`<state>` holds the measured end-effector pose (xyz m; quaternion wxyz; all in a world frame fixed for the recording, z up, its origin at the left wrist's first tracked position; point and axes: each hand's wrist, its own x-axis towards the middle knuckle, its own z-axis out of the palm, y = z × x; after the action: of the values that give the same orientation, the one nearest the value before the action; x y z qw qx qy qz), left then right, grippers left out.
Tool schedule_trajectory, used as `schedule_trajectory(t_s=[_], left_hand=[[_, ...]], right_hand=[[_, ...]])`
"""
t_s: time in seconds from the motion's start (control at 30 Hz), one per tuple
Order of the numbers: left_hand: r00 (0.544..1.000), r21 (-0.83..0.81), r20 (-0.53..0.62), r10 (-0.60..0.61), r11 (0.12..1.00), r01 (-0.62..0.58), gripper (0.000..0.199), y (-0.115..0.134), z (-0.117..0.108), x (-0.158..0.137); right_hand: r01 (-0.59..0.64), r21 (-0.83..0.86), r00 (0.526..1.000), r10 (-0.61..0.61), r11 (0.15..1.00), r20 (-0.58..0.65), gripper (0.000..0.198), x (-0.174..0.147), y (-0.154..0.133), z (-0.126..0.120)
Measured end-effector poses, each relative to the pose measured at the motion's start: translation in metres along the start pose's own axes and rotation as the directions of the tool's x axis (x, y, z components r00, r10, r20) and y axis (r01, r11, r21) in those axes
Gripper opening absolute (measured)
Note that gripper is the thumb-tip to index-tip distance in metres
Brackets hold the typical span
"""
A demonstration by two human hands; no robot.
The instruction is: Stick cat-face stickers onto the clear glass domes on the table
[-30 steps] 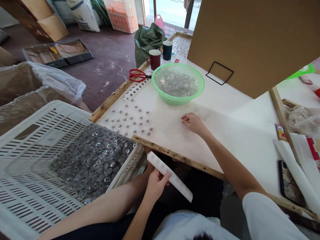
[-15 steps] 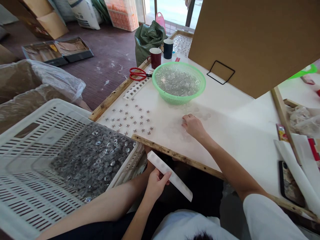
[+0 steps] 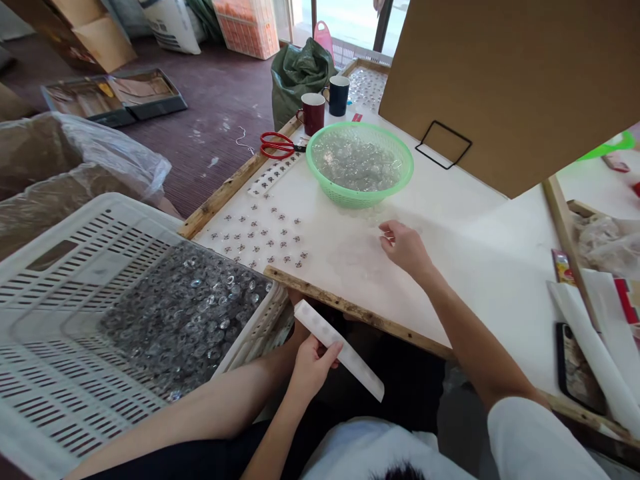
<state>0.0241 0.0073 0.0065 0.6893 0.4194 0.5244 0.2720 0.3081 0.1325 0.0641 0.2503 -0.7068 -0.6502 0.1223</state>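
Note:
My left hand (image 3: pixel 311 368) pinches a long white strip (image 3: pixel 350 357), which has faint round spots along it, over my lap below the table edge. My right hand (image 3: pixel 404 248) is just over the white tabletop (image 3: pixel 480 247), its fingers curled together; anything between the fingertips is too small to make out. Faint clear round pieces (image 3: pixel 363 263) lie on the table by that hand. Beyond it stands a light green basket (image 3: pixel 345 195) heaped with clear, shiny pieces. To the left, small clear pieces with dark printed figures (image 3: pixel 265 235) lie spread in loose rows.
A white plastic crate (image 3: pixel 100 270) full of clear round pieces stands at my left. Red-handled scissors (image 3: pixel 279 145), a printed strip (image 3: pixel 274 175), a maroon mug (image 3: pixel 313 117) and a dark mug (image 3: pixel 339 97) are farther back. A cardboard panel (image 3: pixel 500 87) rises at right, above a phone (image 3: pixel 577 367).
My right hand has moved slightly right from the clear pieces, its fingers now more lifted off the table. My left hand keeps the white strip in nearly the same place.

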Motion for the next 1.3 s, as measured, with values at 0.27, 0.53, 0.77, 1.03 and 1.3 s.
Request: schedule_trajectory(t_s=[0.27,0.53,0.77,1.03,1.3], left_hand=[[1.0,-0.014,-0.006,-0.006,1.0,0.006,0.032,0.0,0.002,0.0],[1.0,0.007,-0.016,-0.013,1.0,0.013,0.037,-0.003,0.003,0.001],[1.0,0.025,-0.02,0.009,1.0,-0.009,0.037,-0.001,0.003,0.0],[1.0,0.005,-0.021,-0.005,1.0,0.005,0.039,0.0,0.003,-0.001],[1.0,-0.004,-0.002,-0.013,1.0,0.013,0.035,-0.005,0.002,0.002]], right_hand=[[-0.084,-0.281,0.996,0.09,0.956,0.01,0.026,-0.064,0.043,-0.016],[-0.086,0.068,0.996,0.085,0.994,0.023,0.025,-0.066,0.037,-0.007],[0.011,-0.122,1.0,-0.013,0.992,-0.017,0.037,-0.025,0.045,0.004],[-0.124,0.099,0.992,0.127,0.987,-0.022,0.033,-0.024,0.055,0.005],[-0.229,-0.028,0.973,0.23,0.973,0.036,0.033,-0.033,0.071,-0.015]])
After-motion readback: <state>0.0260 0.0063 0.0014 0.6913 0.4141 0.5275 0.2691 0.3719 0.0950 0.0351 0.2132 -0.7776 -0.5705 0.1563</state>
